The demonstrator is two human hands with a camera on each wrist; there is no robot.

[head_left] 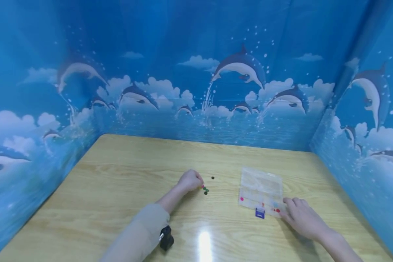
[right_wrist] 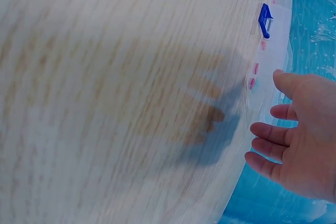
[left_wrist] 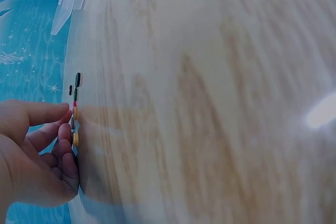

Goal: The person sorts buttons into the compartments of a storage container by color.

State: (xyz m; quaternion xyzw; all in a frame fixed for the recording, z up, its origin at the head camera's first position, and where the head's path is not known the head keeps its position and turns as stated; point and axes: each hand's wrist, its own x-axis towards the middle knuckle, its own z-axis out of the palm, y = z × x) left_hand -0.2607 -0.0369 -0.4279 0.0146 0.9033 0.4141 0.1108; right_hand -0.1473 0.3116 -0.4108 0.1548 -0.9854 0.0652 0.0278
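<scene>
My left hand [head_left: 190,180] is low over the table, fingers bent, beside a cluster of small flat discs that look like buttons. Green discs [head_left: 206,189] and a dark disc [head_left: 205,193] lie by its fingertips. Yellow discs [left_wrist: 76,139] sit partly behind the fingers in the left wrist view; whether one is pinched is hidden. To the right lies a clear plastic compartment box [head_left: 262,185] with a blue-purple latch [head_left: 260,213] at its front. Pink and red discs [head_left: 276,210] show inside it. My right hand [head_left: 302,219], fingers loosely bent, is at the box's front right corner.
A lone dark disc [head_left: 213,178] lies behind the cluster. The wooden table [head_left: 124,160] is bounded by a blue dolphin-print curtain [head_left: 170,120] at the back and sides. A small black device [head_left: 166,238] is near the left sleeve.
</scene>
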